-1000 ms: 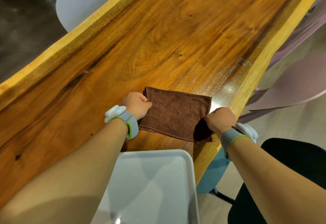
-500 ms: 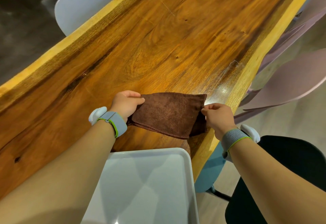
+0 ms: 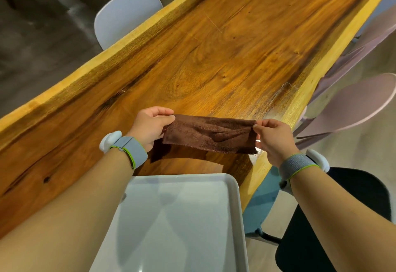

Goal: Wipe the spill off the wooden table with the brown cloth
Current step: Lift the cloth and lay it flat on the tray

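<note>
The wooden table [image 3: 214, 57] runs from the lower left of the frame to the upper right. The cloth [image 3: 211, 134] hangs in the middle, stretched between the left hand [image 3: 150, 128] and the right hand [image 3: 273, 137]. A tray [image 3: 233, 186] sits below it at the bottom middle. The wet spill [image 3: 276, 102] lies right of the cloth. Chairs [image 3: 124, 14] stand along both sides.

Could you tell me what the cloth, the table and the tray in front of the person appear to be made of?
Brown cloth: soft, fuzzy pile, probably microfibre or terry, with a stitched hem. Wooden table: solid wood slab with visible grain and knots, glossy, likely varnished. Tray: smooth pale grey, faintly reflective, probably plastic, though coated metal is possible.
</note>
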Tool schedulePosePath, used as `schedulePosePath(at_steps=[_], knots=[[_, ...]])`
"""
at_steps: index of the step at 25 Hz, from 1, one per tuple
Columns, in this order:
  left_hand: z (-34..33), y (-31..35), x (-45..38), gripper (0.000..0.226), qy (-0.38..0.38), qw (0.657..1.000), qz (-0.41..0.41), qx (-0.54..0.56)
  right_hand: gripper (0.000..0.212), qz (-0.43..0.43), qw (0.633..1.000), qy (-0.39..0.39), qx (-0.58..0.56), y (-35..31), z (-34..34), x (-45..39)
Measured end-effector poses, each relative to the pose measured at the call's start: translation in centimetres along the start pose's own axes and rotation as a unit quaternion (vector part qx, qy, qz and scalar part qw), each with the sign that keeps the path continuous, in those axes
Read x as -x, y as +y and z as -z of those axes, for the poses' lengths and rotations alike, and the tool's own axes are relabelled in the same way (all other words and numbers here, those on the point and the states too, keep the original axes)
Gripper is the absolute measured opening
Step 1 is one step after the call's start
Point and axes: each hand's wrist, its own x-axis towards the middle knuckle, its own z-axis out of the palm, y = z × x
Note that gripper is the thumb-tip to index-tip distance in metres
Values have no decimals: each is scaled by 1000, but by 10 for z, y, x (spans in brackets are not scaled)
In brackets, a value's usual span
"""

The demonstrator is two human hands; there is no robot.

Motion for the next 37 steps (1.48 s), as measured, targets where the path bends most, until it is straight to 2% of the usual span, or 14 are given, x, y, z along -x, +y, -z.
schedulePosePath(at_steps=[5, 11, 22, 31, 35, 37], knots=[[26, -2, 34, 10, 7, 1000, -1, 23, 20, 24, 999, -21, 0, 0, -11, 34], [65, -37, 87, 11, 9, 999, 14, 34, 21, 42, 998, -38, 22, 24, -26, 86], [113, -127, 150, 10, 20, 995, 89, 50, 27, -16, 999, -51, -2, 114, -35, 162], [120, -169, 147, 12, 33, 989, 142, 39, 18, -57, 995, -26, 83, 160, -32, 158], [117, -173, 143, 10, 47, 984, 167, -32, 9, -84, 989, -48, 115, 164, -28, 156], [118, -171, 137, 9, 67, 982, 159, -79, 4, -68, 977, -56, 195, 163, -29, 154]])
